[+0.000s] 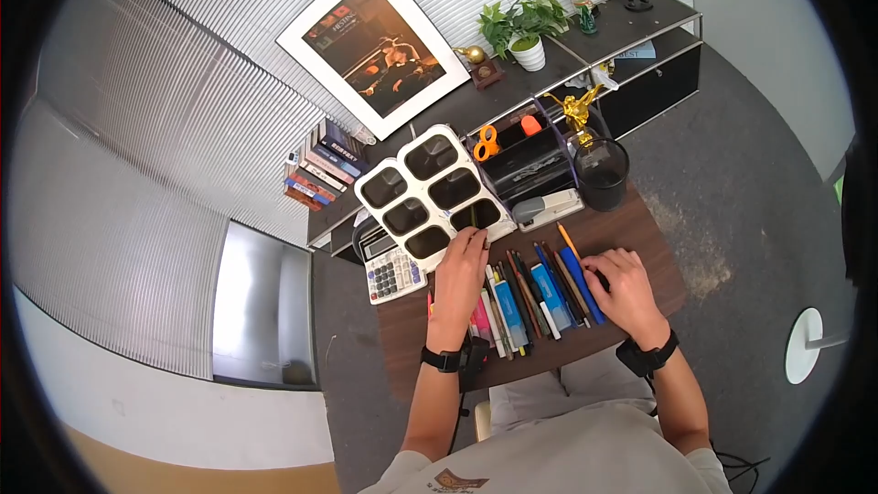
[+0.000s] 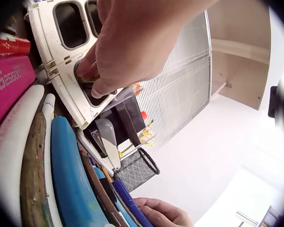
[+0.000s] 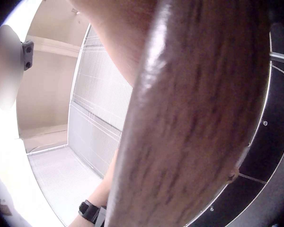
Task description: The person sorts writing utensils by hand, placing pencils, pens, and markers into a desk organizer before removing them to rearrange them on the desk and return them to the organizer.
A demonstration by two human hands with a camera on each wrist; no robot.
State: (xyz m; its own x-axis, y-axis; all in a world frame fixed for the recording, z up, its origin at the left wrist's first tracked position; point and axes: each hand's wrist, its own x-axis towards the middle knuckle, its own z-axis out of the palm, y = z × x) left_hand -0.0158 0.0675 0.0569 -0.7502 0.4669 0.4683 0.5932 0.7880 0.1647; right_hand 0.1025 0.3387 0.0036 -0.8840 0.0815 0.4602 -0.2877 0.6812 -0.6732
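Note:
My left hand point(image 1: 462, 270) reaches to the near right compartment of a white six-compartment organizer point(image 1: 439, 185), its fingertips dipping inside. A thin yellow-green pen point(image 1: 474, 217) shows at those fingertips, mostly hidden in the dark opening. Below lies a row of pens and pencils, with a light blue marker point(image 1: 509, 313), another blue marker point(image 1: 551, 295) and a pink box point(image 2: 9, 90) among them. My right hand point(image 1: 624, 288) rests on the table at the row's right end, fingers loosely bent beside a dark blue marker point(image 1: 582, 285). An orange pencil point(image 1: 567, 240) lies just beyond it.
A calculator point(image 1: 395, 276) sits left of the organizer, partly under it. Behind the row are a stapler point(image 1: 549, 210), a black mesh pen cup point(image 1: 602, 174) and a black caddy with orange scissors point(image 1: 487, 143). The wooden table point(image 1: 649, 256) ends close to my body.

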